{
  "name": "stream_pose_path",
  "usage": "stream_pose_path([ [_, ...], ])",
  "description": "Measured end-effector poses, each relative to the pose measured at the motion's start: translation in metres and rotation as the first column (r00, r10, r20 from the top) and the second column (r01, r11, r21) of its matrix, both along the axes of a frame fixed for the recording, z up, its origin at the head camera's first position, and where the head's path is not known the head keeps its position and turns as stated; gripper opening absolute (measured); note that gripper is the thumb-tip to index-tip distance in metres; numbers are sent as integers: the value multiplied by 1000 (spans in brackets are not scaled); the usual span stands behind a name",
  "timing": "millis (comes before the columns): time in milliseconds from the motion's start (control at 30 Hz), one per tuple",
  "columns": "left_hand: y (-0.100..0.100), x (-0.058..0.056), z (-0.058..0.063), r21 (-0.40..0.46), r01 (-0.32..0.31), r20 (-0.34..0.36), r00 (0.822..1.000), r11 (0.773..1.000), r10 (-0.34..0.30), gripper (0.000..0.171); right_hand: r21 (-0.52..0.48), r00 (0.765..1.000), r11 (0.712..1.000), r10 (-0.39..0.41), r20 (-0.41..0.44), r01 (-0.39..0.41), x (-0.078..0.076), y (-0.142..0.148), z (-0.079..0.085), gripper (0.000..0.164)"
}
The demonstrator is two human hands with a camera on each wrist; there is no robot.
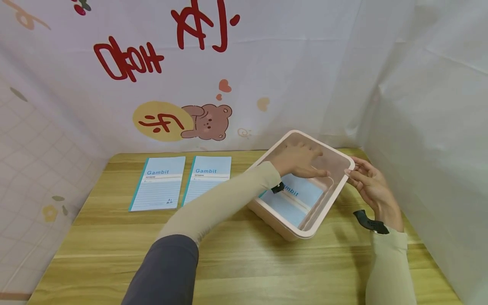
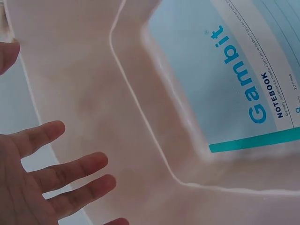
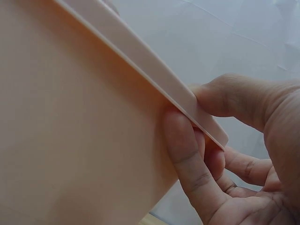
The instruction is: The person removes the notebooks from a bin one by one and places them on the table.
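A pale pink plastic bin [image 1: 332,200] stands at an angle on the table, with a light blue "Gambit" notebook [image 1: 305,192] lying inside it. My left hand [image 1: 299,161] reaches over the bin's far side. In the left wrist view, the left hand [image 2: 26,187] has spread, extended fingers and holds nothing; the notebook [image 2: 197,70] lies apart from it on the bin floor. With thumb and fingers, my right hand [image 1: 367,182] pinches the bin's right corner. The right wrist view shows the thumb above the rim [image 3: 140,65] and fingers beneath it.
Two more Gambit notebooks lie side by side at the table's back left, one farther left [image 1: 158,186] and one nearer the bin [image 1: 206,176]. A printed white curtain [image 1: 305,76] hangs behind the wooden table [image 1: 236,262], and a white sheet [image 1: 438,127] borders its right side.
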State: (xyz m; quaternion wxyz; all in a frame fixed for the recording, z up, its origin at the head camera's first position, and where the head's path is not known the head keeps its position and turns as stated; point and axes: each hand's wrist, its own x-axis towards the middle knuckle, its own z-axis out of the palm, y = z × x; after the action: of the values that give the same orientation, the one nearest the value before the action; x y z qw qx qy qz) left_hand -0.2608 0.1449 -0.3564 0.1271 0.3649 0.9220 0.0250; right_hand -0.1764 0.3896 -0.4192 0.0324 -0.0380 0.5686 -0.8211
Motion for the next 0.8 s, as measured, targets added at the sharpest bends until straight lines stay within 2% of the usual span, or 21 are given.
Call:
stream_pose_path([
  [233,17,-8,-9,-36,-2,40,999,999,4,77,-1,1000,1000,-8,-9,8,1,2,-1,41],
  [367,22,-14,-15,-21,-33,62,997,999,34,68,9,1000,1000,-11,-7,11,0,1,-1,42],
  [500,22,-18,-27,24,-49,35,998,999,48,56,29,1000,1000,-13,1,13,-1,0,-1,43],
  [633,24,-19,-42,35,-25,-2,1000,999,25,48,33,1000,999,-15,-3,15,-2,1,-2,44],
  [733,27,-17,-53,34,-28,-25,999,999,29,49,25,1000,1000,-13,-11,13,-2,1,-3,43],
  [800,29,-14,-60,25,-41,-42,998,999,42,57,22,1000,1000,-9,-15,9,-3,2,-4,43],
])
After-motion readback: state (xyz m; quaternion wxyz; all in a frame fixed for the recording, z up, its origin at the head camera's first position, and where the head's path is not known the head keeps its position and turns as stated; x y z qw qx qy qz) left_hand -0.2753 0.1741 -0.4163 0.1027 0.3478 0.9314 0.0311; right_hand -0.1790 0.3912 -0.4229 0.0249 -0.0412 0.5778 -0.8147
